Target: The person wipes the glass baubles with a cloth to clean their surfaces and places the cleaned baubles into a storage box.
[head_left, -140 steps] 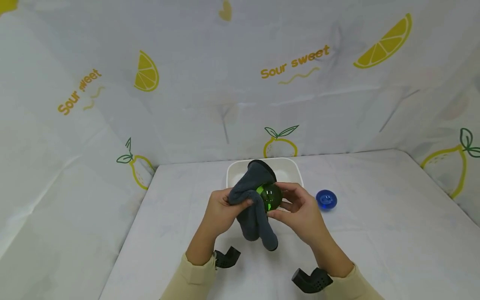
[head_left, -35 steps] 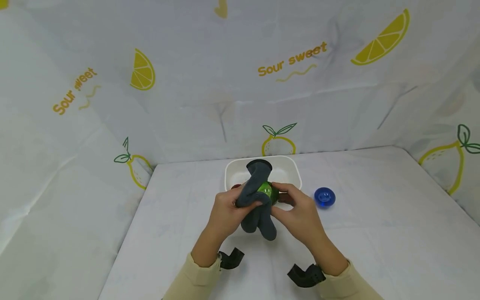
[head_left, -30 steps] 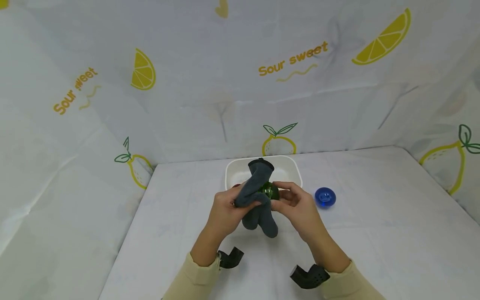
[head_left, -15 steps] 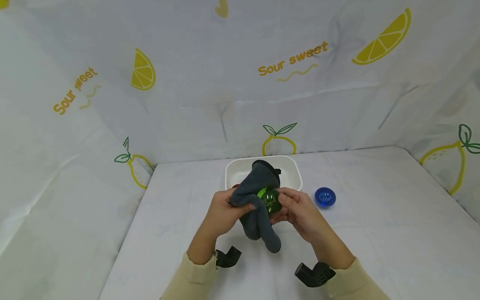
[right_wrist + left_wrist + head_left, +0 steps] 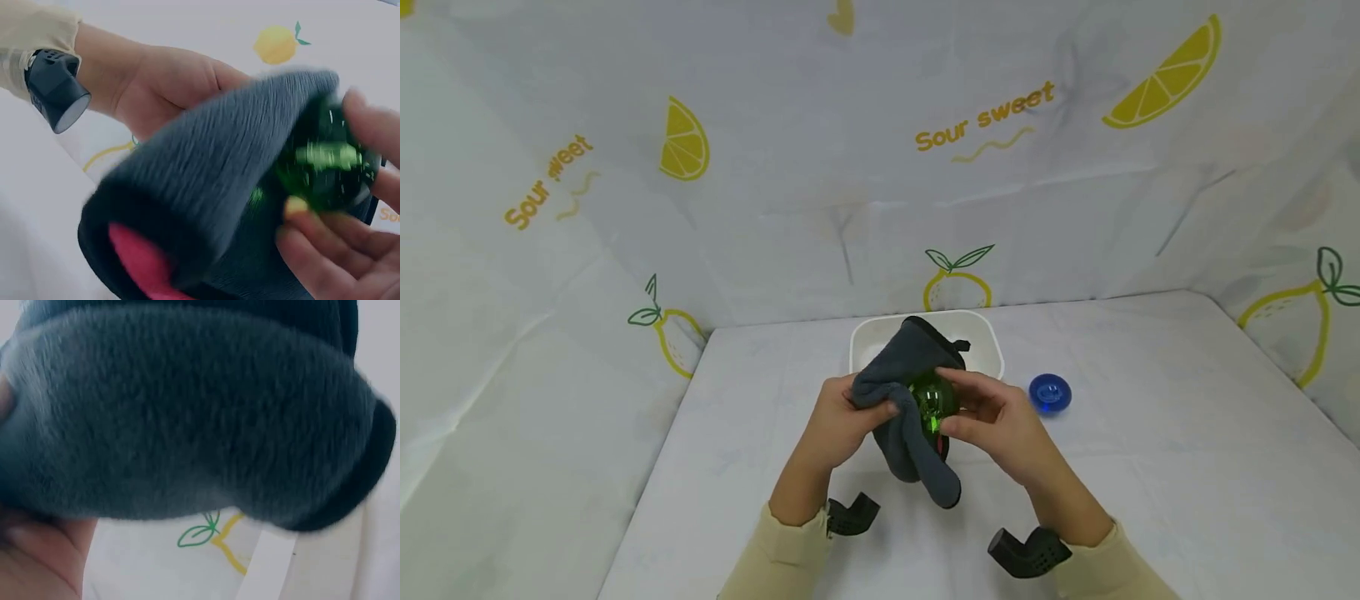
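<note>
A grey fleecy cloth [image 5: 904,352] with a black edge and a small tab is folded around one side of a clear green ball [image 5: 934,398]. My left hand [image 5: 838,423] grips the cloth, thumb on top. On the ball's right side my right hand [image 5: 1003,421] pinches it between thumb and fingers. The right wrist view shows the green ball [image 5: 328,156] against the cloth [image 5: 206,144], with a pink-red patch [image 5: 144,259] inside the fold. In the left wrist view the cloth [image 5: 187,419] hides most of the left hand [image 5: 44,556].
Behind the hands stands a white tray [image 5: 985,342], partly covered by the cloth. A round blue glass piece [image 5: 1050,393] lies on the white-covered table [image 5: 1150,467] to the right. A lemon-printed sheet [image 5: 812,233] rises behind the table.
The right fingers shift their hold around the green ball, and the cloth moves against it. The cloth's upper part spreads wider and its tab now shows. The blue piece stays put.
</note>
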Demonstrator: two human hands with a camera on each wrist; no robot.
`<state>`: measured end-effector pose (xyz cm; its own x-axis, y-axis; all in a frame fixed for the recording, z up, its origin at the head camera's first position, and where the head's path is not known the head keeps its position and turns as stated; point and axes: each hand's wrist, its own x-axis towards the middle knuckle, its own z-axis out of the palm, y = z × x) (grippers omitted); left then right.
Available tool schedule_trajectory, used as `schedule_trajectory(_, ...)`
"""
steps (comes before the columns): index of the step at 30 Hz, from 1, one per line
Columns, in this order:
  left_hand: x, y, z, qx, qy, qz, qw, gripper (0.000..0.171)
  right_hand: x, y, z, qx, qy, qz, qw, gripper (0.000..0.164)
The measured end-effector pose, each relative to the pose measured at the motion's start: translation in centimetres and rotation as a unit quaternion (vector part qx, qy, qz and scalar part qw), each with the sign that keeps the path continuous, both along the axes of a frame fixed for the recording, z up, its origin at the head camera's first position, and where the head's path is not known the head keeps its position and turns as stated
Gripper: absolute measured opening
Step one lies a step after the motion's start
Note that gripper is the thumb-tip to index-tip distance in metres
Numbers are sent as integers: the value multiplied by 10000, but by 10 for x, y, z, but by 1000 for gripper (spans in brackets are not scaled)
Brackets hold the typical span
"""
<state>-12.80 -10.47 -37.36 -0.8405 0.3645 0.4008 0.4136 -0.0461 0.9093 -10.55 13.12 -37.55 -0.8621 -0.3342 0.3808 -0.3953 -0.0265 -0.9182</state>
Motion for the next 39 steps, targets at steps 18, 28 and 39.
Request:
schedule_trajectory(18,6,9,3,-370,-51,661,9971,26,3,-6,4,318,941,-932,9907,60)
schedule_trajectory(28,3,7,3,-151,-457,308,9984,28,4,-3,3,-106,971,-513,9939,63)
schedule_trajectory(39,10,23,6,-1343,-433,1094,9839,25,1,-12,0,2516,2995,-2364,8895,58)
